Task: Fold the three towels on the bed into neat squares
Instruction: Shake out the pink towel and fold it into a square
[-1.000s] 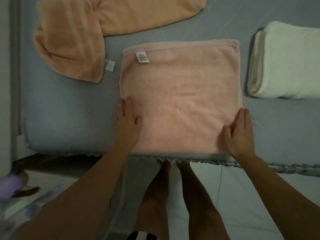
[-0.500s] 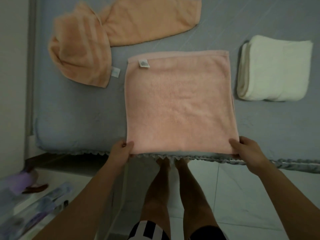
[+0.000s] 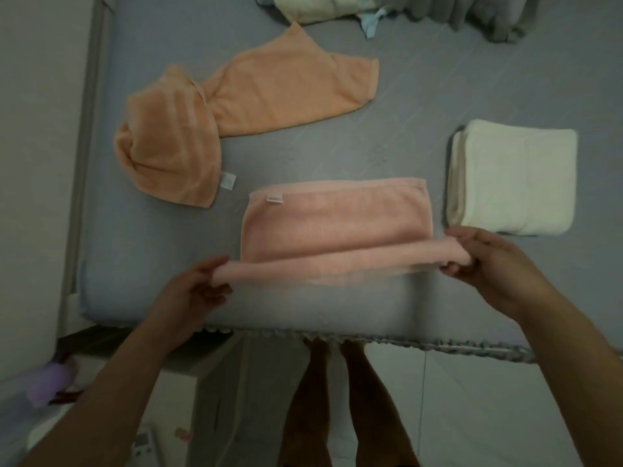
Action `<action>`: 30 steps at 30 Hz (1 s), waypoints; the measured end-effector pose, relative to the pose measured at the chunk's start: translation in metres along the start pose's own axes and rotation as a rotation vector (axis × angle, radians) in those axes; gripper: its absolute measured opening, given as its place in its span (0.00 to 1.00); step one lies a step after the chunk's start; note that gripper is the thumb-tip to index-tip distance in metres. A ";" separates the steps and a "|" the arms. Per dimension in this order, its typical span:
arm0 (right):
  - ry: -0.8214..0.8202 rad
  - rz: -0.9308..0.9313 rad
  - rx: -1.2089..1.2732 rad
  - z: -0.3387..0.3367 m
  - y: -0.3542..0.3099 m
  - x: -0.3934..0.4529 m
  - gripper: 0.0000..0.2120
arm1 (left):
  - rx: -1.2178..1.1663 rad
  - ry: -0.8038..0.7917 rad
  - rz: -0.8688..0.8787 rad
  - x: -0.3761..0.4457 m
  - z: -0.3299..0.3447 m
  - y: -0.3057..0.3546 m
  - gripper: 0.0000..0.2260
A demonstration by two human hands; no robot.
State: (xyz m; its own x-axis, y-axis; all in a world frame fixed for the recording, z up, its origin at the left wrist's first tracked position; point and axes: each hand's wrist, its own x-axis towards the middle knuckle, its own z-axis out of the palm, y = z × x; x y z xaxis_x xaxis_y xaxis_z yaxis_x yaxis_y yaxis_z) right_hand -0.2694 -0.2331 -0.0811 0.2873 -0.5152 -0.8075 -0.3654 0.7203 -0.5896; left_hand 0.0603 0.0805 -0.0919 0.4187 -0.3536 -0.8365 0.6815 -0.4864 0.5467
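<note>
A pink towel [image 3: 337, 219] lies on the grey bed [image 3: 151, 257] near its front edge, with a white label at its far left corner. My left hand [image 3: 194, 286] pinches its near left corner and my right hand [image 3: 485, 261] pinches its near right corner. The near edge is lifted off the bed and curls toward the far edge. An orange towel [image 3: 236, 116] lies loose and crumpled at the back left. A cream towel [image 3: 512, 178] sits folded into a square at the right.
Bedding is bunched at the far edge of the bed [image 3: 387, 11]. A wall runs along the left. Below the bed's trimmed front edge are my legs on a tiled floor, and a purple object [image 3: 50, 382] lies on a low surface at the left.
My hands slid from flat on the pink towel to its near corners, gripped them, and have lifted the near edge up and away from me. The view shifted back to show more bed.
</note>
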 end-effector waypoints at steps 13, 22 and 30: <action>0.374 -0.138 -0.853 0.062 -0.034 0.136 0.20 | 0.623 0.457 0.538 0.138 0.076 0.051 0.05; 0.437 -0.202 -0.956 0.052 -0.026 0.121 0.18 | 0.588 0.609 0.502 0.154 0.092 0.056 0.12; 0.474 -0.542 -1.276 0.088 -0.007 0.099 0.30 | 0.630 0.445 0.383 0.135 0.093 0.024 0.29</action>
State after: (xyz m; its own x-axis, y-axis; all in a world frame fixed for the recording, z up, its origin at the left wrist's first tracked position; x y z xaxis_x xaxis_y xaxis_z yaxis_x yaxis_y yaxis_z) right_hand -0.1610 -0.2483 -0.1558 0.4225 -0.8658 -0.2679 -0.9009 -0.3687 -0.2291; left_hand 0.0769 -0.0534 -0.1886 0.8380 -0.3015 -0.4549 0.0405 -0.7969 0.6028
